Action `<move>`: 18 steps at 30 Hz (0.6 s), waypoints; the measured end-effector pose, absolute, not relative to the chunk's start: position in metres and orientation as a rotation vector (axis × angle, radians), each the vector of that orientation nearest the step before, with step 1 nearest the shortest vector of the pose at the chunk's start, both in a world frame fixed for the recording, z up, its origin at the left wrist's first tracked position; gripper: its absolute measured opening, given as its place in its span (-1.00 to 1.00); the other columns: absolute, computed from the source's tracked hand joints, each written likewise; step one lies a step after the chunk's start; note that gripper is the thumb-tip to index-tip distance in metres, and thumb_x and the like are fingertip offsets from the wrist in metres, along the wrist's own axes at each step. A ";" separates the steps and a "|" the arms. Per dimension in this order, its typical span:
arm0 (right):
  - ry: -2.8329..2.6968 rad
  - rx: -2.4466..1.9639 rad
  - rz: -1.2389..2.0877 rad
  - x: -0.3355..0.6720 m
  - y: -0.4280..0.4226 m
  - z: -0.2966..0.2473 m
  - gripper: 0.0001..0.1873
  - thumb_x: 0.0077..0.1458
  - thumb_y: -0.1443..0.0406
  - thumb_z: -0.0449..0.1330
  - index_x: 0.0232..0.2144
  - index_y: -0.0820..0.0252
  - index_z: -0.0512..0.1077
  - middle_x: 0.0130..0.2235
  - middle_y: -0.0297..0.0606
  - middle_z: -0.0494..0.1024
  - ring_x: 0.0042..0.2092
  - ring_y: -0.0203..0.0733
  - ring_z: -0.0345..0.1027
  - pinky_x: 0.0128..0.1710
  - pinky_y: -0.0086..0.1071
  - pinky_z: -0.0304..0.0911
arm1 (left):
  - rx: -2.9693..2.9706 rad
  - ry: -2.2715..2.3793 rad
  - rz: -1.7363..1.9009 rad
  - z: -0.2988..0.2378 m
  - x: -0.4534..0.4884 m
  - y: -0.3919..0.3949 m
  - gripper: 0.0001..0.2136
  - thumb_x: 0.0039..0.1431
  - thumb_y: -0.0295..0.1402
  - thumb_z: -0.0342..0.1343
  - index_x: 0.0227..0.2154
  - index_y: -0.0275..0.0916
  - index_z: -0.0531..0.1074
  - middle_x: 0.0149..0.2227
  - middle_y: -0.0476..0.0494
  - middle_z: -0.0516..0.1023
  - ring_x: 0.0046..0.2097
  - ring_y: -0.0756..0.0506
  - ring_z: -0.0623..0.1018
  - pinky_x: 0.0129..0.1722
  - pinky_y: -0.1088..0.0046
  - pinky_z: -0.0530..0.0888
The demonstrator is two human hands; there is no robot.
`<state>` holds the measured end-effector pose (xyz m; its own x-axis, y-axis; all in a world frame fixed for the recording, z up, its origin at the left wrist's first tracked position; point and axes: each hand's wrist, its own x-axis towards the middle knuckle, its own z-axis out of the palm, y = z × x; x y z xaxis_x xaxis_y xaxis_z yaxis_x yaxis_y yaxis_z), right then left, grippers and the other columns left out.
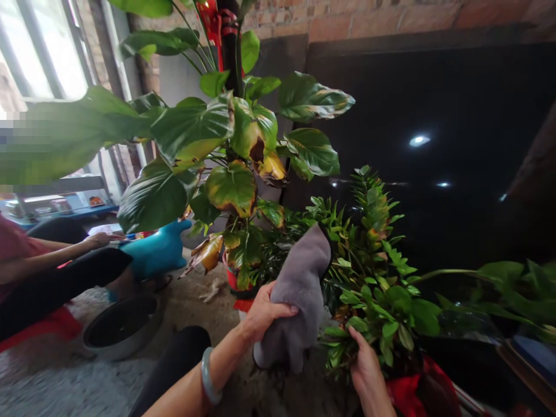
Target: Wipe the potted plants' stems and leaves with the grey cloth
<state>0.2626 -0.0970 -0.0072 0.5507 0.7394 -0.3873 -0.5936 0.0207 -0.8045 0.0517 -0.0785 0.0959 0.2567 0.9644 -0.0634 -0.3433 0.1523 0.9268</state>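
Note:
My left hand (267, 313), with a pale bangle (209, 373) on its wrist, grips a grey cloth (304, 266). The cloth hangs in folds, its upper end pointing up in front of the plants. At the lower right, my right hand (367, 368) is closed around a stem of a low leafy plant (391, 313). Some of its fingers are hidden among the small green leaves. Beyond the cloth rises a tall potted plant (232, 188) with broad leaves, several of them yellow and brown at the edges.
On the left sits another person, an arm (73, 252) stretched toward a blue toy-like object (156, 252). A dark basin (124, 327) stands on the floor. Behind the plants is a glossy black panel (456, 133). Red wrapping (423, 388) surrounds the low plant's base.

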 end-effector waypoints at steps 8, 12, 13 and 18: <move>-0.129 -1.152 1.052 0.267 -0.099 -0.008 -0.76 -0.55 0.26 0.33 -0.62 0.13 0.48 -0.58 -0.38 0.58 -0.46 -0.09 0.46 -0.40 -0.27 0.36 | 0.967 0.893 0.856 0.067 0.052 -0.095 -0.68 -0.53 -0.48 0.27 -0.51 -0.30 0.48 -0.61 0.07 0.43 -0.55 -0.01 0.36 -0.57 0.51 0.30; -0.144 -1.123 1.040 0.266 -0.098 -0.009 -0.77 -0.52 0.27 0.33 -0.60 0.09 0.49 -0.54 -0.41 0.60 -0.42 -0.13 0.46 -0.35 -0.31 0.36 | 0.967 0.700 1.051 0.115 0.059 -0.079 -0.64 -0.55 -0.49 0.30 -0.48 -0.29 0.49 -0.56 0.03 0.48 -0.50 -0.03 0.41 -0.49 0.48 0.39; -0.147 -1.121 1.040 0.265 -0.098 -0.009 -0.77 -0.51 0.26 0.33 -0.59 0.09 0.49 -0.54 -0.40 0.60 -0.41 -0.12 0.46 -0.35 -0.30 0.36 | 0.978 0.674 1.078 0.122 0.063 -0.073 -0.65 -0.54 -0.49 0.30 -0.48 -0.28 0.49 -0.54 0.01 0.50 -0.48 -0.04 0.43 -0.46 0.47 0.40; -0.158 -1.144 1.047 0.265 -0.097 -0.009 -0.73 -0.51 0.23 0.33 -0.57 0.13 0.50 -0.54 -0.36 0.60 -0.39 -0.06 0.48 -0.37 -0.26 0.35 | 1.090 0.835 0.983 0.095 0.079 -0.063 -0.71 -0.50 -0.53 0.25 -0.52 -0.23 0.50 -0.59 0.05 0.46 -0.52 -0.01 0.37 -0.51 0.53 0.34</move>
<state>0.2652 -0.0966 -0.0092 0.5441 0.7453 -0.3853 -0.5980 0.0224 -0.8012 0.0792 -0.0627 0.0950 0.3481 0.9348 -0.0709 -0.2212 0.1554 0.9628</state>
